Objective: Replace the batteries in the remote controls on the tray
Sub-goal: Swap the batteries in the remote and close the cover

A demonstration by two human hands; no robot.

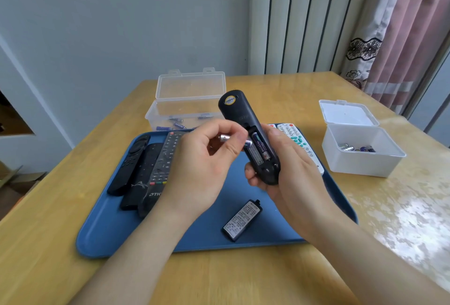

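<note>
A black remote (239,114) is held upright and back-side up above the blue tray (117,231), gripped around its lower end by the right hand (289,170), whose fingers are curled behind and beneath it. Its battery compartment (258,151) is uncovered, and one purple battery (260,146) is seated in the right-hand slot. A second battery (223,137) is pinched between the thumb and fingertips of the left hand (207,156), with its far end at the mouth of the empty slot. Whether it is being fitted or drawn out cannot be told from this view. The detached cover (243,217) lies label-up on the tray, near the front edge. Three dark remotes (151,165) are laid side by side at the tray's left, and white remotes (295,139) are partly hidden behind the right hand. Beyond the tray an open clear box (185,107) with purple batteries is seen, and an open white box (360,156) holding a few batteries stands well to the right on the wooden table (243,275). The task is judged to be in its middle: this remote is half dealt with and its cover must be refitted. Which of the other remotes have been serviced cannot be determined.
</note>
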